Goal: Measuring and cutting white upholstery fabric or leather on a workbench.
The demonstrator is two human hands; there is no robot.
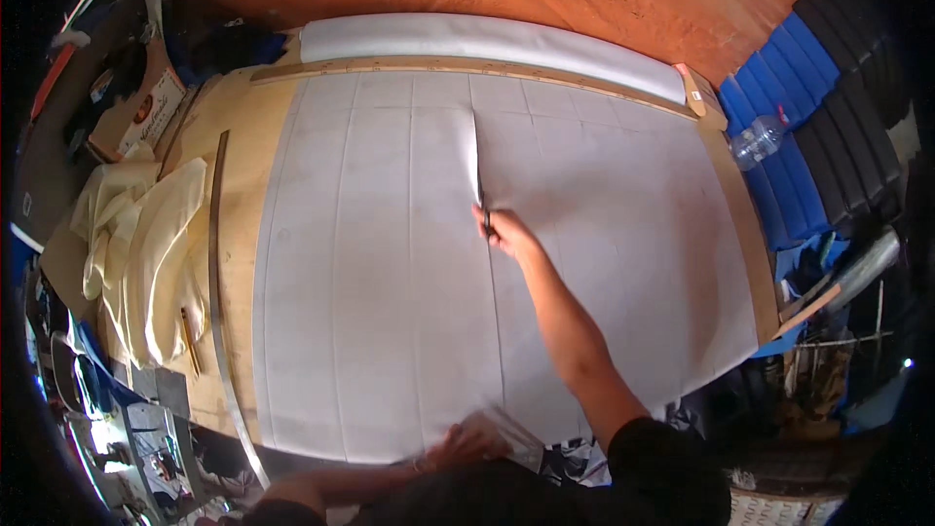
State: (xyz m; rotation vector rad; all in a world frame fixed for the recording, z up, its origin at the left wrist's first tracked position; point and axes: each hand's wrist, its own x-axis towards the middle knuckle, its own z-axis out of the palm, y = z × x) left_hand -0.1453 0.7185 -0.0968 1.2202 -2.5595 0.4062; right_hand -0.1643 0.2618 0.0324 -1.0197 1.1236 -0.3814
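Note:
A large pale grey sheet [370,234] with ruled lines lies spread over the wooden table. My right hand [504,232] is closed on a pair of scissors [486,222] in the middle of it. From the scissors a slit runs toward the far side, and the cut edge there curls up white. A long line continues from the scissors down to the near edge. My left hand [466,446] is low by the sheet's near edge, close to my body; it is dim and smeared, so its fingers are not clear.
A roll of pale material [487,39] lies at the back behind a wooden strip [438,64]. Left are a metal ruler [220,273], cream cloth [161,253], a pencil [189,341] and a cardboard box [146,107]. Right, a plastic bottle [758,142] rests on blue padded panels [784,68].

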